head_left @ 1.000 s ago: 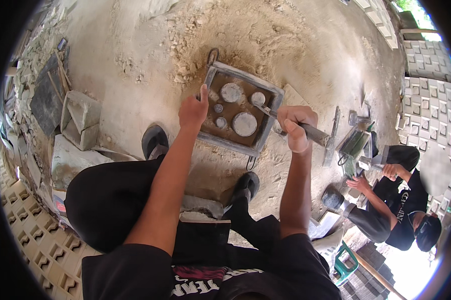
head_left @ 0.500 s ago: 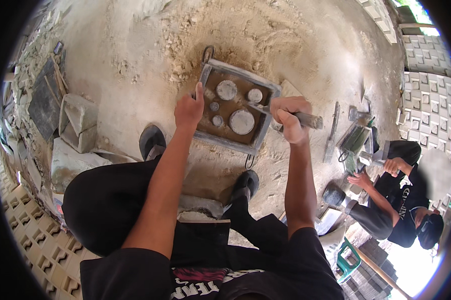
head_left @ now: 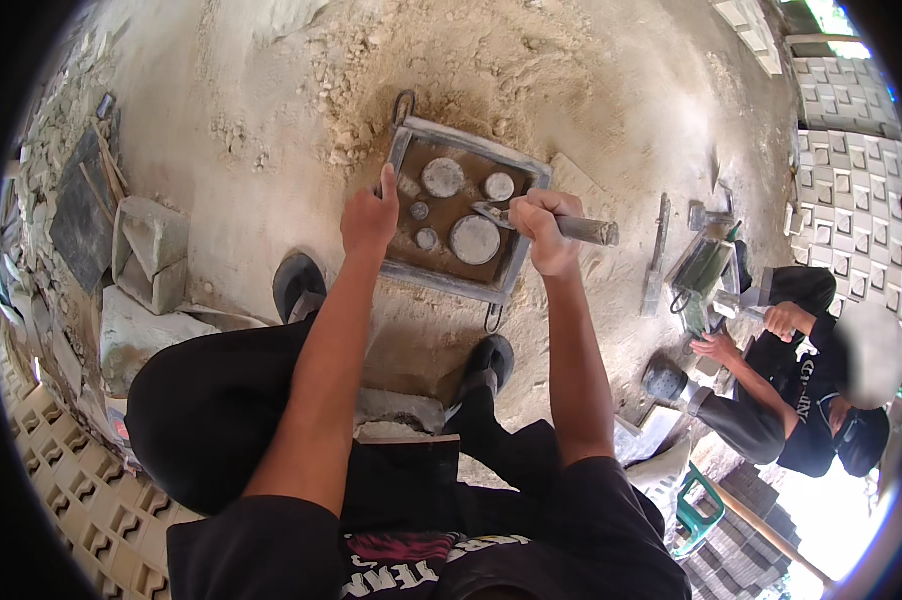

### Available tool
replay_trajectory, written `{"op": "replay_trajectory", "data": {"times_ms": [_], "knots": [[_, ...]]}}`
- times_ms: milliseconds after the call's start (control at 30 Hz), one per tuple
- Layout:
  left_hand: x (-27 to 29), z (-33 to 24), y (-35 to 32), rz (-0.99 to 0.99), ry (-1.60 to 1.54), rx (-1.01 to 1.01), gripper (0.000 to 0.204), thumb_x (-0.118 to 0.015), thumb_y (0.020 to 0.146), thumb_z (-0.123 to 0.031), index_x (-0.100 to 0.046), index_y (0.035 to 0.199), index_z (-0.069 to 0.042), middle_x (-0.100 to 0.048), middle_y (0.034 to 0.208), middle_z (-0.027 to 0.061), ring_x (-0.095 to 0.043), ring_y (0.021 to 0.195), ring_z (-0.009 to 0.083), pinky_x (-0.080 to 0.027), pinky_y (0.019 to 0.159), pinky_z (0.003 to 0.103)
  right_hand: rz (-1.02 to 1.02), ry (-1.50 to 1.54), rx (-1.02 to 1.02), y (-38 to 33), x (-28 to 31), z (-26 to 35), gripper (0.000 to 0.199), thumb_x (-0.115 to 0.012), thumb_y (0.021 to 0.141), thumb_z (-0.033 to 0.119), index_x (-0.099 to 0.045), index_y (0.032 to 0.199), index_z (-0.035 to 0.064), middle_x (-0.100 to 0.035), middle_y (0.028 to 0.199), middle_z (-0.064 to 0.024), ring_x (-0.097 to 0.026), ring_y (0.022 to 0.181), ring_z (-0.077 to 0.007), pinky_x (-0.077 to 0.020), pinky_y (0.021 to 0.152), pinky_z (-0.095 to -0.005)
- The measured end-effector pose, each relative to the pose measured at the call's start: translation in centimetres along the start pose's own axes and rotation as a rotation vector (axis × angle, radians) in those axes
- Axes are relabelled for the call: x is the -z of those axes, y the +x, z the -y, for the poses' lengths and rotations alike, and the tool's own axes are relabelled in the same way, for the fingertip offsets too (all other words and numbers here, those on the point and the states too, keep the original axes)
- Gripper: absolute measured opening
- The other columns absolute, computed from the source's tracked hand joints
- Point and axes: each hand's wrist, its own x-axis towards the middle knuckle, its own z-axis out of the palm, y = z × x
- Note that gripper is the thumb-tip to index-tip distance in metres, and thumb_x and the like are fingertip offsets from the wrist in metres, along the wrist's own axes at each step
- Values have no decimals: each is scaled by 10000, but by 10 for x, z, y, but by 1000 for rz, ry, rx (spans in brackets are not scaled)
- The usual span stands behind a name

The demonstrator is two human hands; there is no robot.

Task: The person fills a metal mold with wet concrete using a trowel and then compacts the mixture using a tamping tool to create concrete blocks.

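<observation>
A rectangular mould frame [head_left: 441, 283] with grey rims and wire loop handles at two corners lies on the ground in front of me. Brown, sandy material fills it. Several round grey discs of differing size sit inside, among them a large disc [head_left: 474, 240] and a second disc [head_left: 443, 178]. My left hand [head_left: 371, 218] grips the frame's left side, thumb along the rim. Closed round the thick wooden handle of a small trowel [head_left: 593, 231], my right hand [head_left: 547, 228] is over the right rim. The trowel's metal end reaches between the discs; its exact shape is partly hidden.
Loose sand and lumps [head_left: 451, 60] spread beyond the frame. Broken grey blocks [head_left: 151, 255] and a dark slab [head_left: 86, 205] lie at left. On the right a co-worker [head_left: 801, 380] crouches over another mould [head_left: 703, 275], beside a long bar [head_left: 657, 255] and a green stool [head_left: 699, 505].
My right hand and the trowel have moved left, with the metal end further inside the frame. My left hand keeps its grip on the side. The whole view has shifted slightly.
</observation>
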Motion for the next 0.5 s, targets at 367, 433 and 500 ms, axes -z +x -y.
{"op": "replay_trajectory", "data": {"times_ms": [367,433,500], "knots": [[1,-3,-1,17,-2,4,786,-290,914,-663,-698,954,8,-669,932,245,-621,946,419,-470,833,504,-494,-53,80,-34,-17,-14,383,-486,902,67,-409,527,76,-396,486,28,-354,474,-46,-229,423,-254],[2,1,1,4,17,9,787,-286,914,-666,-700,966,2,-668,940,246,-620,951,419,-468,841,502,-748,96,37,-19,-16,8,413,-470,931,113,-378,529,92,-369,486,28,-343,462,-57,-234,423,-257],[6,-2,-2,14,21,19,790,-282,914,-667,-700,980,0,-668,948,248,-619,958,419,-465,850,502,-949,161,5,-11,-13,28,436,-454,959,164,-356,537,107,-345,488,28,-332,455,-65,-238,425,-260]]}}
